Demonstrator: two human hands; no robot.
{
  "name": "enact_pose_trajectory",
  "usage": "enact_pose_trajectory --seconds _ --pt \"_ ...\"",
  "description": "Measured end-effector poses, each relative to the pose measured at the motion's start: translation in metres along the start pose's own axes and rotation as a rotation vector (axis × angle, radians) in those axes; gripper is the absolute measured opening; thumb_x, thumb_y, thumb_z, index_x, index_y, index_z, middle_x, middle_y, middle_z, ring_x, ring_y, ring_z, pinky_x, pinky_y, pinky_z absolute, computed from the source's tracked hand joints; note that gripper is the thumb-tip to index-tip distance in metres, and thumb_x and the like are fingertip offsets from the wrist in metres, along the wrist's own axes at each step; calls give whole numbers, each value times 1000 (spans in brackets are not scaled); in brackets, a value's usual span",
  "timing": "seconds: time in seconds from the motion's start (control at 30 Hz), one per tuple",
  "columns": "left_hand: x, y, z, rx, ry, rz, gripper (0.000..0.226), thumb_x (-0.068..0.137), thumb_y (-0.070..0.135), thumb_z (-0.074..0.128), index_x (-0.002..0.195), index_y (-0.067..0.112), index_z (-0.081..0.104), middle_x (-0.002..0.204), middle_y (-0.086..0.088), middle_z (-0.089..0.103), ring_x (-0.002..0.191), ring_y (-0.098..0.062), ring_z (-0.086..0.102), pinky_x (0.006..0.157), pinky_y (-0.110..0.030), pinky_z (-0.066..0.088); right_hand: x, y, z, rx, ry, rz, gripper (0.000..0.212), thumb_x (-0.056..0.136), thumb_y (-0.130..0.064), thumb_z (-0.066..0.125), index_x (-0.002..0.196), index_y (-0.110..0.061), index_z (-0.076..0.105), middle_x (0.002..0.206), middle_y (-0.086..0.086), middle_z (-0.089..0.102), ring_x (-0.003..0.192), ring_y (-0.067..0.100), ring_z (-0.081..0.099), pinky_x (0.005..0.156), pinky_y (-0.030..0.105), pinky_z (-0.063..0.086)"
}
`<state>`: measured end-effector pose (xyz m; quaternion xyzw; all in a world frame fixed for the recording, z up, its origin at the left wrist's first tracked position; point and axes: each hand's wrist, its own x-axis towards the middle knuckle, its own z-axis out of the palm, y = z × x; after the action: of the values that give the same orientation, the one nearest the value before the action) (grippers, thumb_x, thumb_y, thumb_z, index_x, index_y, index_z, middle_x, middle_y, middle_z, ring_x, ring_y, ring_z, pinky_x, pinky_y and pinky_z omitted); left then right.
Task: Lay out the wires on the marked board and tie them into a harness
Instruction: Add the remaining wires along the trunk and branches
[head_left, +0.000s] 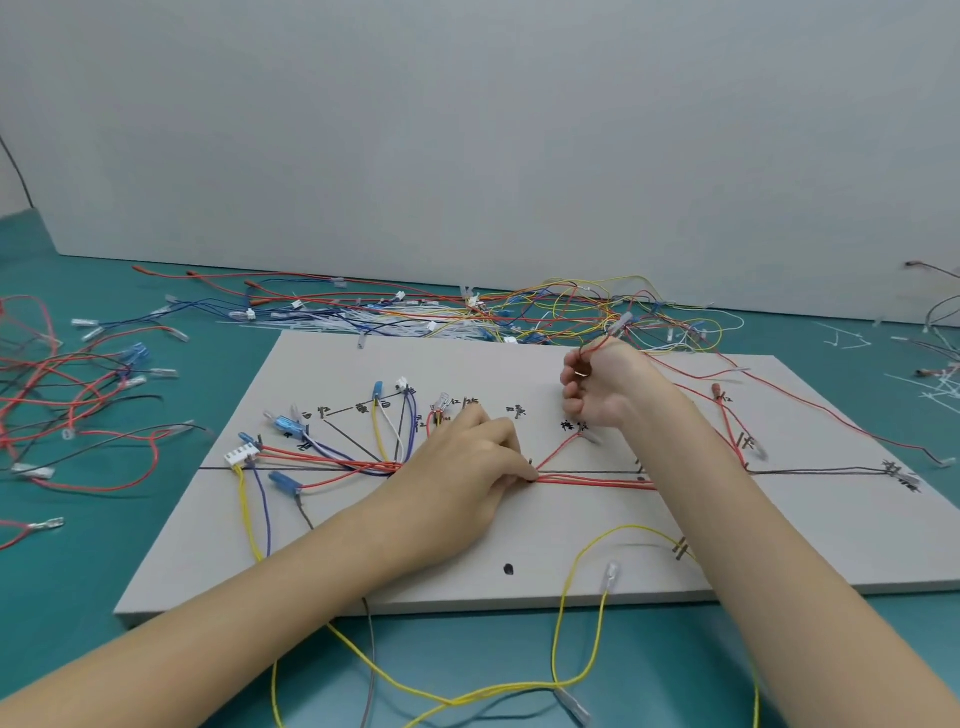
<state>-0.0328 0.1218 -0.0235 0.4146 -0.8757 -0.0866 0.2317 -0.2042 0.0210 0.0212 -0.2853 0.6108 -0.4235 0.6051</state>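
Observation:
The grey marked board (467, 566) lies on the teal table with black lines and labels drawn on it. Red, blue, yellow and white wires (337, 460) fan from its left side into a bundle along the central line. My left hand (472, 462) rests on the board middle and pinches the red wire bundle (592, 482) against the line. Above the board's upper middle, my right hand (602, 389) is raised, its curled fingers gripping a red wire (737, 400) whose clear terminal (621, 323) sticks up above the fist. A yellow wire (582, 571) loops over the front edge.
A tangled heap of loose wires and white cable ties (467, 314) lies behind the board by the wall. More red and black wires (62, 395) are spread on the table at left. Cut tie scraps (935, 384) lie at far right.

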Motion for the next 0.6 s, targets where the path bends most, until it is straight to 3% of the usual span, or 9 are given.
enact_pose_trajectory --seconds 0.17,0.37,0.47,0.6 --pt "1 -1 0 -14 6 4 27 99 16 52 116 24 71 99 7 59 98 -16 40 88 -37 38 -1 -2 16 -147 -165 19 20 81 -11 31 64 -14 40 64 3 34 54 13 24 52 25 14" --pt "0 -8 -8 -9 -94 6 26 96 31 56 120 32 68 106 16 59 104 -14 38 95 -37 36 2 4 30 -397 -326 4 28 92 -12 31 66 -17 41 62 -1 39 52 11 28 42 21 19" --pt "-1 -15 -16 -132 -61 -35 20 93 34 61 110 31 73 101 17 62 101 -9 42 93 -25 36 0 2 25 -440 -405 30 28 93 -13 33 66 -18 41 51 -5 42 40 8 33 38 20 21" --pt "4 -27 -33 -275 145 -167 14 91 21 64 94 24 77 88 15 64 89 3 51 74 -7 32 -3 1 23 -506 -455 31 26 92 -16 35 67 -20 39 50 -8 41 40 8 32 44 23 19"
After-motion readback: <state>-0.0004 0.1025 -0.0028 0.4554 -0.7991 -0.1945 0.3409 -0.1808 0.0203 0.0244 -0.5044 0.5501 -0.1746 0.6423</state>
